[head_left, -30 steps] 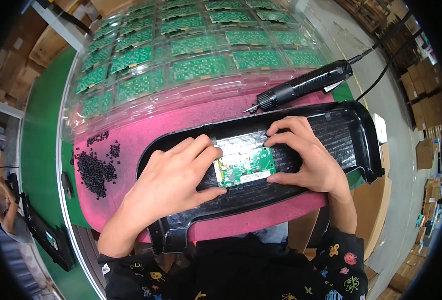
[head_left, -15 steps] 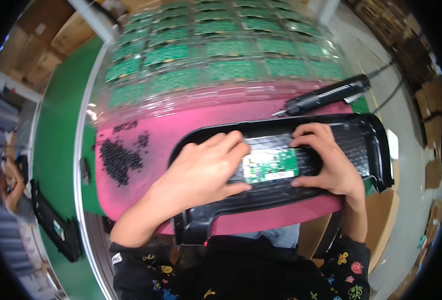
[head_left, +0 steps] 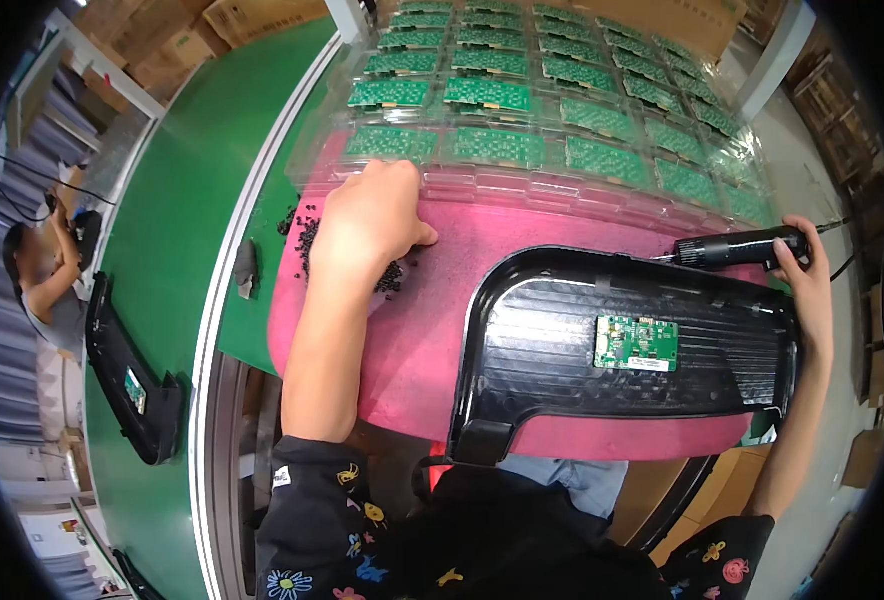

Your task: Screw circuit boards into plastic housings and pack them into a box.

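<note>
My left hand (head_left: 367, 225) is over the pile of small black screws (head_left: 390, 278) on the pink mat. Its fingers are curled under with the thumb out to the side, and what they hold, if anything, is hidden. At the right, my right hand (head_left: 810, 275) grips the rear part of a black electric screwdriver (head_left: 727, 249), whose bit points left. In front of me lies a black plastic housing (head_left: 552, 385) shaped like a shallow tray. A green circuit board (head_left: 637, 344) rests inside it, touched by neither hand.
Clear plastic trays of green circuit boards (head_left: 487, 93) stand stacked behind the pink mat (head_left: 417, 375). A small dark object (head_left: 247, 268) lies left of the mat. Beyond a metal rail, another black housing (head_left: 127, 370) sits on a green surface (head_left: 177, 240), near another person (head_left: 57, 280).
Both hands have let go of the circuit board in the housing. My left hand has moved left to the screws; my right hand has taken hold of the electric screwdriver. The view has shifted.
</note>
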{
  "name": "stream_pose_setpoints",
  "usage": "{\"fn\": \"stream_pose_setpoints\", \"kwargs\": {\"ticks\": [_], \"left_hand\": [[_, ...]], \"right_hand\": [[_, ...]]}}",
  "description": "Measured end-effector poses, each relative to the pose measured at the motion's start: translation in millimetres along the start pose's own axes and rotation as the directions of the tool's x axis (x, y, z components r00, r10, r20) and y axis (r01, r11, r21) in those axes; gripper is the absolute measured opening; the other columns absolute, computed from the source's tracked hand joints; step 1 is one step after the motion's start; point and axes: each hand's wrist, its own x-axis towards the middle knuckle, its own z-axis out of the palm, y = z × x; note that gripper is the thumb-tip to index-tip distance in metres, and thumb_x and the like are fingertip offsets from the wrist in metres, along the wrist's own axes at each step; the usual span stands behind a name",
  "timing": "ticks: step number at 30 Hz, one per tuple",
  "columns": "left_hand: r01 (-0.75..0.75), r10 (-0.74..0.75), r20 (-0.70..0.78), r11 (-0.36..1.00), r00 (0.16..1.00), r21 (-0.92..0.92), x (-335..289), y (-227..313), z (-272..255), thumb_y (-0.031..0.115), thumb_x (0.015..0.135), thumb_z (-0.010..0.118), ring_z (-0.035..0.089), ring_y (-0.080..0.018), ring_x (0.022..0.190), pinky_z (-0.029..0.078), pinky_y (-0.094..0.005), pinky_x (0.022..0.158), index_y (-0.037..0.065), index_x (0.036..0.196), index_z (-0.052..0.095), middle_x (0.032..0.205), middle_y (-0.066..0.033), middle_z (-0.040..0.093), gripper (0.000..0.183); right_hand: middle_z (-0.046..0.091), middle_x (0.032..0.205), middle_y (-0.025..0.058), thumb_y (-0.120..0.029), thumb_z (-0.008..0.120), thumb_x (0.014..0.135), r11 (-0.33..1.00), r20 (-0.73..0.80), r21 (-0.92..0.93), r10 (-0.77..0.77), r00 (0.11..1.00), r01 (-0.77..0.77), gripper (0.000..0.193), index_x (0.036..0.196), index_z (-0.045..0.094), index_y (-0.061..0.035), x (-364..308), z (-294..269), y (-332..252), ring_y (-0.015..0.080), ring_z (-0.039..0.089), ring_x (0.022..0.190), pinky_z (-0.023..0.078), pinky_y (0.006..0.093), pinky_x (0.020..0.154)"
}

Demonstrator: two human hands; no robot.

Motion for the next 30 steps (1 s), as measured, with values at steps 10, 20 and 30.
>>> {"fn": "stream_pose_setpoints", "kwargs": {"ticks": [10, 20, 30], "left_hand": [[-0.049, 0.059, -0.059, 0.985, 0.996, 0.167, 11.8, 2.9, 18.4, 0.001, 0.063, 0.069, 0.067, -0.0394, 0.080, 0.055, -0.0460, 0.074, 0.002, 0.074, 0.069, 0.081, -0.0220, 0.067, 0.011], [-0.111, 0.091, -0.132, 0.981, 0.987, -0.157, 14.2, 24.5, 0.6, 0.001, 0.075, 0.062, 0.066, -0.0396, 0.082, 0.054, -0.0472, 0.074, -0.003, 0.082, 0.069, 0.081, -0.0230, 0.068, 0.010], [-0.302, 0.523, -0.168, 0.182, 0.835, -0.936, -13.2, 93.9, 21.0, -0.006, 0.079, 0.070, 0.069, -0.0168, 0.075, 0.056, -0.0268, 0.070, -0.005, 0.091, 0.071, 0.087, -0.0137, 0.071, 0.012]], "right_hand": [[0.060, 0.118, 0.0145, -0.014, 0.058, 0.097, 0.822, -0.223, 0.419, -0.317, 0.922, 0.384, 0.037, 0.126, 0.040, 0.0008, -3.7, 105.1, -83.2, 0.0216, 0.061, 0.104, 0.048, 0.0336, 0.091], [0.049, 0.088, 0.0034, -0.035, 0.047, 0.102, 0.211, -0.151, 0.955, -0.259, 0.954, 0.208, 0.042, 0.130, 0.042, -0.0033, -18.8, 89.3, -105.8, 0.0166, 0.050, 0.085, 0.044, 0.0382, 0.088], [0.044, 0.077, -0.0028, -0.032, 0.054, 0.098, -0.129, -0.107, 0.989, -0.286, 0.952, 0.073, 0.045, 0.132, 0.042, -0.0043, -49.0, 100.3, -112.9, 0.0087, 0.043, 0.073, 0.035, 0.0322, 0.083]]}}
